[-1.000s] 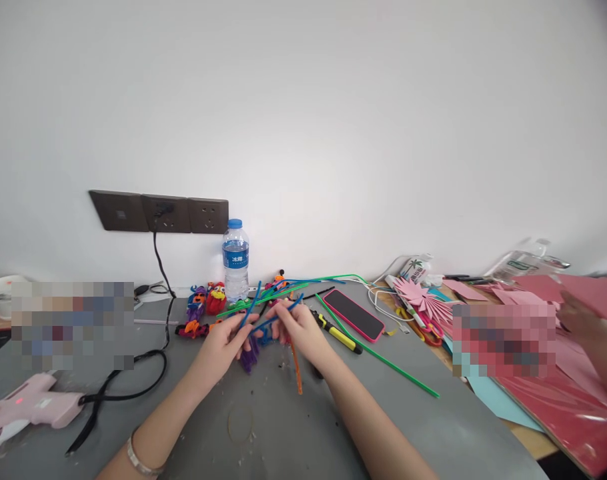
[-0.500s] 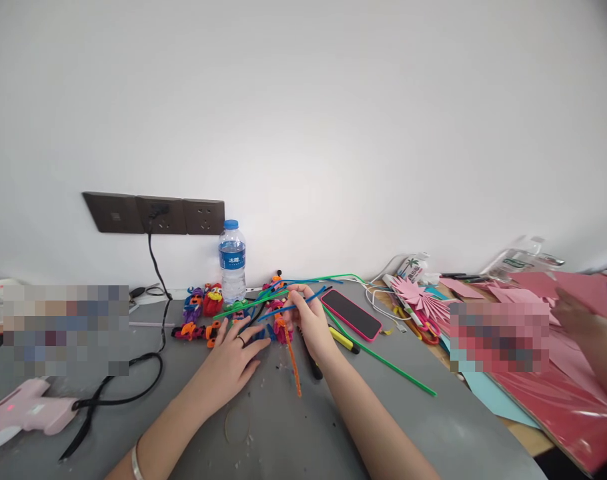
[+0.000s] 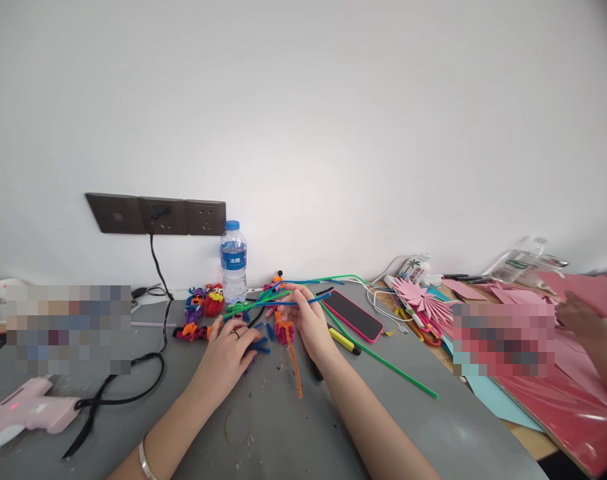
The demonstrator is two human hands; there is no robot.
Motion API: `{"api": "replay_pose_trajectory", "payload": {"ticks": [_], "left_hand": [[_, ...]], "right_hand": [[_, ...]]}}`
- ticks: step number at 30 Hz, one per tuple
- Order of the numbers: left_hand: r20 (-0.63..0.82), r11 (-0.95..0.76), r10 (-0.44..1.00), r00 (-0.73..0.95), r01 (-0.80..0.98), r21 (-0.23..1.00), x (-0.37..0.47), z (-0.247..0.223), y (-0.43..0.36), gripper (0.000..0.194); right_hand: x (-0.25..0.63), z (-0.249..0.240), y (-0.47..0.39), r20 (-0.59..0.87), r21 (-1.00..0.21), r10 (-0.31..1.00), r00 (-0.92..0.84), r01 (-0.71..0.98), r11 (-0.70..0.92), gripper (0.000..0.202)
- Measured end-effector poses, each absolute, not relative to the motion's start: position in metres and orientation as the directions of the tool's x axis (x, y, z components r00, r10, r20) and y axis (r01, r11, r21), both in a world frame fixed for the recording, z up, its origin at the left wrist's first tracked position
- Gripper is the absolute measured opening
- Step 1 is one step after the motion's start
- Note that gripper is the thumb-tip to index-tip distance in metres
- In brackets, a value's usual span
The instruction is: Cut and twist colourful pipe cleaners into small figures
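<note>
Fingers curled down, my left hand (image 3: 228, 348) is on the table by the fuzzy figures, closed around a blue pipe-cleaner piece (image 3: 262, 345); some purple shows below its fingertips. My right hand (image 3: 311, 327) is raised slightly and pinches a long blue pipe cleaner (image 3: 278, 304). Green pipe cleaners (image 3: 238, 309) cross beside it toward my left hand. Under my right hand, a magenta and orange pipe-cleaner piece (image 3: 285, 332) trails an orange stem (image 3: 296, 373). A red and yellow figure (image 3: 214, 300) and a purple and orange one (image 3: 194, 303) stand beyond my left hand.
A water bottle (image 3: 233, 267) stands by the wall. A phone (image 3: 356, 316), a yellow-and-black tool (image 3: 344, 340) and a green pipe cleaner (image 3: 383, 363) lie right. A pink glue gun (image 3: 31, 410) and black cord are left. Another person's hand (image 3: 583, 323) is among pink papers at far right.
My left hand has drawn back slightly left, its fingers going from spread to curled around the blue piece. My right hand stays nearly in place with the blue pipe cleaner.
</note>
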State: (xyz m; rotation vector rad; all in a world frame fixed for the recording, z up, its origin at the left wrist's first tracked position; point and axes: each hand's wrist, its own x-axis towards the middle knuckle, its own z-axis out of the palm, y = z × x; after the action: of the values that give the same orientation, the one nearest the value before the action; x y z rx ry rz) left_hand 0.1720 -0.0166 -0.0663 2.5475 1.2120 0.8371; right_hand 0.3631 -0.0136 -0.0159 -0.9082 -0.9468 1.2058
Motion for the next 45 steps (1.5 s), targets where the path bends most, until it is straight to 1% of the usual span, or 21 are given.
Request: {"api": "replay_pose_trajectory", "payload": {"ticks": [2, 5, 8, 10, 11, 13, 17, 19, 21, 23, 26, 29, 33, 36, 41, 45], "left_hand": [[0.410, -0.643, 0.764, 0.499, 0.644, 0.413, 0.174, -0.065, -0.019, 0.029], [0.429, -0.639, 0.765, 0.480, 0.641, 0.424, 0.176, -0.064, -0.019, 0.026], [0.473, -0.621, 0.773, 0.423, 0.655, 0.430, 0.176, -0.060, -0.017, 0.023], [0.501, -0.603, 0.783, 0.369, 0.647, 0.465, 0.175, -0.055, -0.016, 0.019], [0.508, -0.595, 0.790, 0.343, 0.629, 0.501, 0.174, -0.052, -0.015, 0.016], [0.495, -0.568, 0.818, 0.293, 0.553, 0.610, 0.174, -0.048, -0.015, 0.011], [0.358, -0.414, 0.908, 0.220, 0.335, 0.846, 0.176, -0.045, -0.018, 0.012], [0.285, -0.324, 0.939, 0.193, 0.213, 0.922, 0.179, -0.044, -0.019, 0.014], [0.229, -0.248, 0.957, 0.177, 0.099, 0.964, 0.181, -0.043, -0.020, 0.017], [0.175, -0.183, 0.969, 0.171, 0.031, 0.983, 0.181, -0.042, -0.019, 0.019], [0.127, -0.128, 0.978, 0.166, -0.005, 0.992, 0.180, -0.041, -0.018, 0.021], [0.143, -0.142, 0.979, 0.146, -0.018, 0.990, 0.177, -0.042, -0.017, 0.021], [0.158, -0.155, 0.980, 0.121, -0.032, 0.987, 0.177, -0.041, -0.018, 0.023], [0.160, -0.154, 0.980, 0.120, -0.057, 0.986, 0.177, -0.040, -0.017, 0.023], [0.176, -0.169, 0.978, 0.115, -0.061, 0.984, 0.177, -0.041, -0.016, 0.022], [0.194, -0.186, 0.975, 0.110, -0.081, 0.979, 0.178, -0.041, -0.017, 0.028]], "right_hand": [[0.363, -0.018, -0.012, 0.101, -0.934, 0.990, 0.099, -0.335, 0.128, 0.038], [0.364, -0.021, -0.009, 0.098, -0.936, 0.992, 0.085, -0.331, 0.121, 0.032], [0.364, -0.024, -0.008, 0.104, -0.935, 0.992, 0.077, -0.331, 0.124, 0.028], [0.364, -0.026, -0.007, 0.113, -0.936, 0.992, 0.064, -0.329, 0.128, 0.028], [0.363, -0.026, -0.008, 0.114, -0.937, 0.992, 0.055, -0.327, 0.126, 0.029], [0.362, -0.025, -0.009, 0.103, -0.940, 0.994, 0.030, -0.323, 0.108, 0.032], [0.358, -0.021, -0.014, 0.054, -0.945, 0.998, -0.041, -0.324, 0.038, 0.030], [0.357, -0.021, -0.015, 0.034, -0.949, 0.997, -0.073, -0.315, 0.010, 0.029], [0.357, -0.022, -0.016, 0.031, -0.954, 0.996, -0.085, -0.301, 0.004, 0.028], [0.357, -0.024, -0.015, 0.055, -0.960, 0.995, -0.086, -0.278, 0.029, 0.026], [0.357, -0.027, -0.014, 0.097, -0.970, 0.989, -0.109, -0.233, 0.069, 0.023], [0.357, -0.027, -0.014, 0.104, -0.970, 0.986, -0.129, -0.233, 0.072, 0.023], [0.356, -0.022, -0.016, 0.063, -0.964, 0.995, -0.079, -0.264, 0.040, 0.028], [0.355, -0.022, -0.017, 0.088, -0.962, 0.993, -0.076, -0.264, 0.065, 0.030], [0.354, -0.027, -0.015, 0.118, -0.967, 0.988, -0.097, -0.236, 0.092, 0.026], [0.354, -0.027, -0.015, 0.108, -0.965, 0.987, -0.123, -0.251, 0.074, 0.024]]}}
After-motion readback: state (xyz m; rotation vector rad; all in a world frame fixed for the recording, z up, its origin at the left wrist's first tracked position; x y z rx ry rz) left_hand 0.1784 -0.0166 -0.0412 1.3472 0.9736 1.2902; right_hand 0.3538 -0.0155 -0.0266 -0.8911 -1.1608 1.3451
